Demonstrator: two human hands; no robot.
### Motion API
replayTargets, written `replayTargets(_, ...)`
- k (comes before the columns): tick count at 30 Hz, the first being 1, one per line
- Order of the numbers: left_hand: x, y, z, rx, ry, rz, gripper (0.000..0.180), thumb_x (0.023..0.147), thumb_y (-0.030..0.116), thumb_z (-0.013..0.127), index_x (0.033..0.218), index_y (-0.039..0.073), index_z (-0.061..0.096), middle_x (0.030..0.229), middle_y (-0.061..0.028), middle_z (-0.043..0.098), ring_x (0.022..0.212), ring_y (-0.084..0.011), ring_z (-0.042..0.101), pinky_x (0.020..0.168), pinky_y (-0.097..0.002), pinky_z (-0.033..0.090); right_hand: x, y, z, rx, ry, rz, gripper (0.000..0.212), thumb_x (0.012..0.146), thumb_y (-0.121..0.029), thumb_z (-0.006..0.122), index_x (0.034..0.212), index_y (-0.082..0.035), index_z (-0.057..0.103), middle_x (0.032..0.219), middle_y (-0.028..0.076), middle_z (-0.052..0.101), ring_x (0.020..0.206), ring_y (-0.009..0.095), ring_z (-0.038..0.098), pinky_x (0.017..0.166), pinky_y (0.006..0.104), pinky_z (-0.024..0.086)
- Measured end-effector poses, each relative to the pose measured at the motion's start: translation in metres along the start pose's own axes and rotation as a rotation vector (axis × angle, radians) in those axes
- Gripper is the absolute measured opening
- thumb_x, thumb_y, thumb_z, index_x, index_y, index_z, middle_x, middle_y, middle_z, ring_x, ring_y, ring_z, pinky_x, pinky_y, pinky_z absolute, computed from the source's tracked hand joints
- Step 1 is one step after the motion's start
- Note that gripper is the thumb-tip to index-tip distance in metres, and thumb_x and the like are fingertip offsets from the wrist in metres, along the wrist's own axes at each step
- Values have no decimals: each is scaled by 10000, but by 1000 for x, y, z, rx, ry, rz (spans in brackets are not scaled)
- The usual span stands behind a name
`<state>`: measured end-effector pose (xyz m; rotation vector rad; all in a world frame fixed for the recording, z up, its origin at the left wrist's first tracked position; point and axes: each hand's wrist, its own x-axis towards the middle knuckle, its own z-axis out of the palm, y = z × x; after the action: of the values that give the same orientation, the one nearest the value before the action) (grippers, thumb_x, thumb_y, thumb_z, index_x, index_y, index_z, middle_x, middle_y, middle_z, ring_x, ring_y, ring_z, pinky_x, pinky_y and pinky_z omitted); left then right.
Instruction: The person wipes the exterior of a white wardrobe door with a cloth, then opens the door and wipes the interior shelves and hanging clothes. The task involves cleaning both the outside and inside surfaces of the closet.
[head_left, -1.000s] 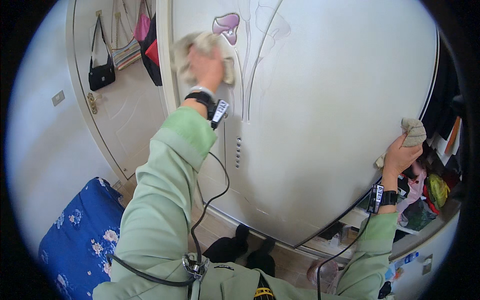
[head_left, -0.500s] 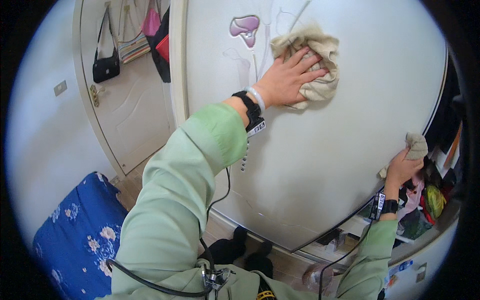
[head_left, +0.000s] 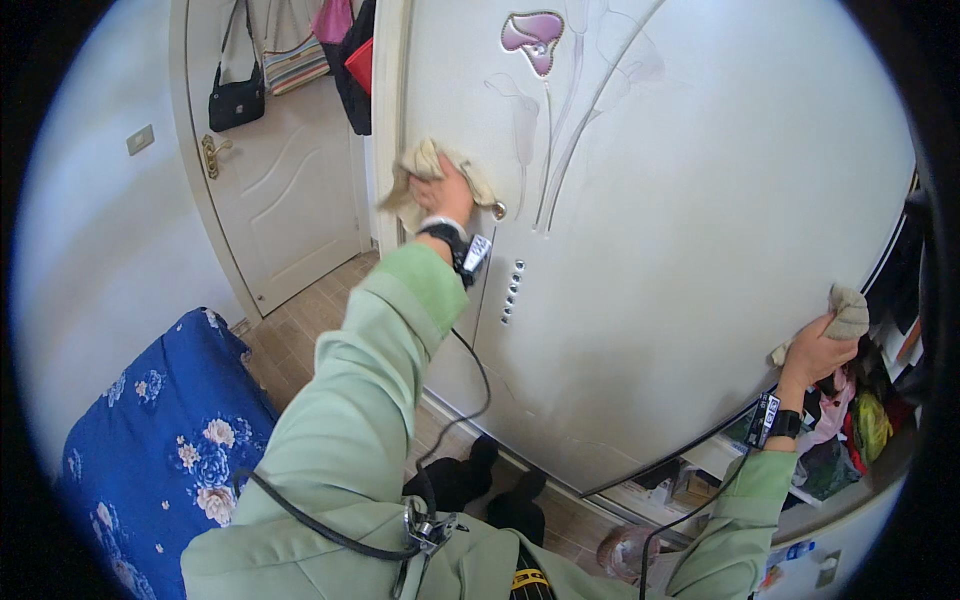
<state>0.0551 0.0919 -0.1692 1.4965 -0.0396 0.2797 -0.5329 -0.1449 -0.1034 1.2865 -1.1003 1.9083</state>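
Note:
A white wardrobe door (head_left: pixel 680 250) with a raised flower design fills the middle of the view. Near its left edge, my left hand (head_left: pixel 450 195) presses a crumpled beige cloth (head_left: pixel 408 200) against the surface, its fingers partly hidden and a little blurred. By the door's right edge, my right hand (head_left: pixel 815 352) grips a second beige cloth (head_left: pixel 849 314), which bunches out above the fingers. A round metal knob (head_left: pixel 499 210) sits just right of my left hand.
At right, open shelves hold bags and clothes (head_left: pixel 840 430). A bed or seat under blue floral fabric (head_left: pixel 160 440) stands lower left. Handbags (head_left: pixel 238 104) hang on a white room door (head_left: pixel 290 190). Cables (head_left: pixel 488 385) run from both wrists.
My left hand has swept the cloth left and down, from the door's upper middle to its left edge. My right hand keeps its grip by the right edge. The view has shifted slightly.

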Motion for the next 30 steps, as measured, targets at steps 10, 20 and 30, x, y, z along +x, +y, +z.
replayTargets(10, -178, -153, -44, 31, -411, 342, 815, 991, 348, 591, 1530, -126, 206, 1589, -338, 220, 1485, -477, 222, 1233, -480, 225, -3, 24, 4, -28, -76, -131, 548, 951, -307, 691, 1289, 85, 511, 1212, 297, 573, 1125, 450, 582, 941, 509, 512)
replayTargets(20, -110, -245, -135, -166, -665, -294, 679, 1062, 538, 407, 1316, -58, 612, 1244, -138, 673, 1145, -240, 599, 1031, -359, 433, 5, 100, -18, -529, -149, -368, 375, 1029, -263, 541, 1261, 24, 609, 1280, 225, 637, 1147, 401, 608, 946, 479, 501)
replayTargets(30, -148, -277, -372, -501, -626, -923, 462, 1084, 409, 445, 1286, 28, 610, 1115, -98, 701, 970, -218, 698, 884, -361, 581, -187, 55, -17, -1371, -346, -386, 385, 967, -216, 528, 1184, 68, 672, 1079, 246, 692, 821, 319, 664, 640, 453, 508)
